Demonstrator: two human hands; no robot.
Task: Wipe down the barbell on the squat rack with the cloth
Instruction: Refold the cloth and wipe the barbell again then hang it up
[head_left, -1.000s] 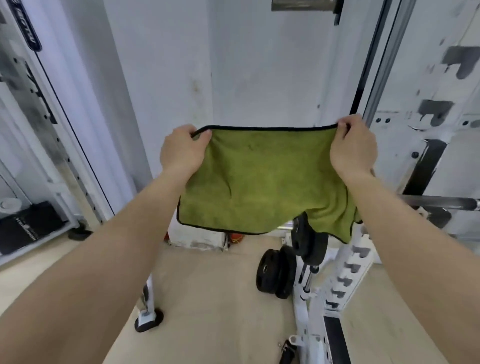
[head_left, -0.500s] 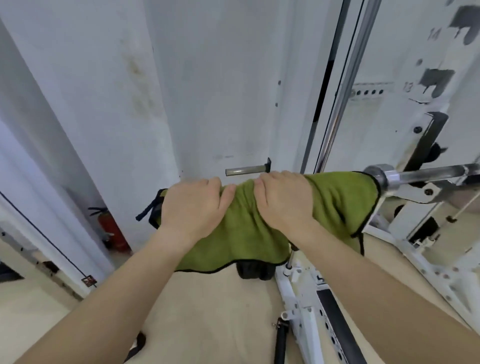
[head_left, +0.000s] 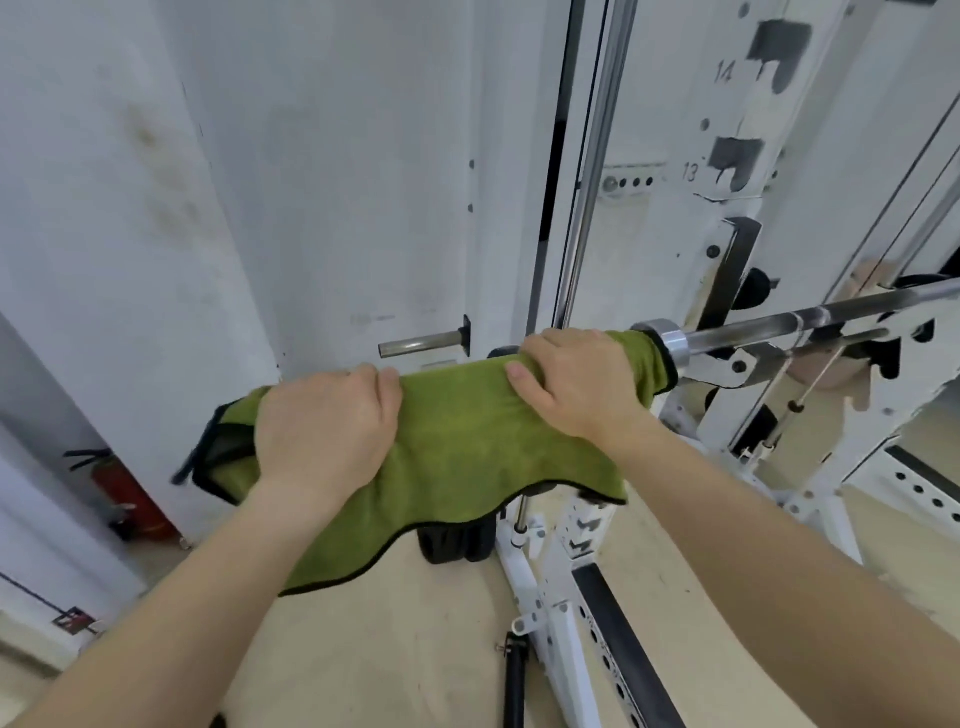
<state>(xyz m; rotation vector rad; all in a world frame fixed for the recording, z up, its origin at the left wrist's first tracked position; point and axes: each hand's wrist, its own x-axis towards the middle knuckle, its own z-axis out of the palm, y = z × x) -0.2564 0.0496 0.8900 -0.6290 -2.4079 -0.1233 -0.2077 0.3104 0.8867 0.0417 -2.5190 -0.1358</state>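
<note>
A green cloth (head_left: 467, 452) with a black hem is draped over the left sleeve end of the steel barbell (head_left: 810, 325), which rests on the white squat rack (head_left: 727, 291). My left hand (head_left: 324, 431) grips the cloth-covered bar near its outer end. My right hand (head_left: 576, 379) grips the cloth further in, just left of the bar's collar. The sleeve under the cloth is hidden. The cloth's lower edge hangs loose below the bar.
A white wall and a chrome guide rod (head_left: 592, 171) stand behind the bar. A short plate peg (head_left: 421, 344) sticks out of the rack. Black weight plates (head_left: 457, 543) sit low under the cloth. A red fire extinguisher (head_left: 130, 499) stands at the left.
The cloth went from being held spread in the air to lying over the bar's end. Since half a second ago my hands have slid apart along it.
</note>
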